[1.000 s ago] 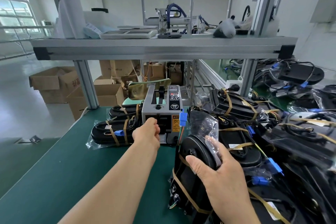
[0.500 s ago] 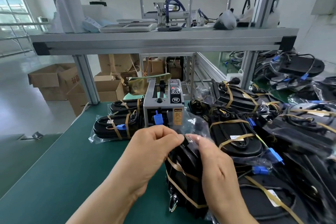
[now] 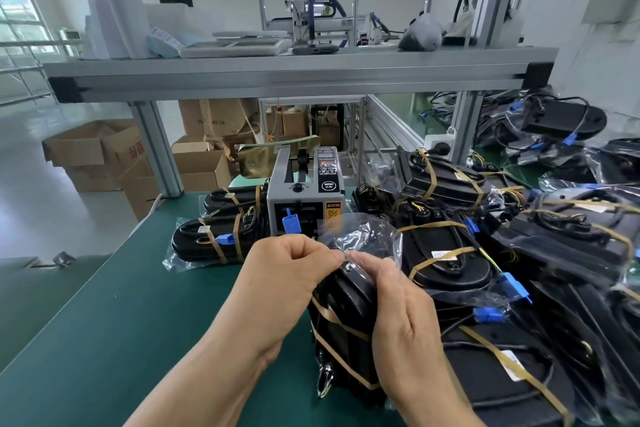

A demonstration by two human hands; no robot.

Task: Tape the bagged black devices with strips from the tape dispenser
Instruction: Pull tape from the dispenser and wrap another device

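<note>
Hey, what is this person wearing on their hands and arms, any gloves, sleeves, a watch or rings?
Nothing that shows. The left hand and the right hand are bare, with no gloves and no rings in view. The left forearm and the right forearm are bare down to the picture's bottom edge, with no sleeve cuff, watch or wristband visible.

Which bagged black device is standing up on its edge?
The device held between the left hand and right hand; the others lie flat or piled.
</note>
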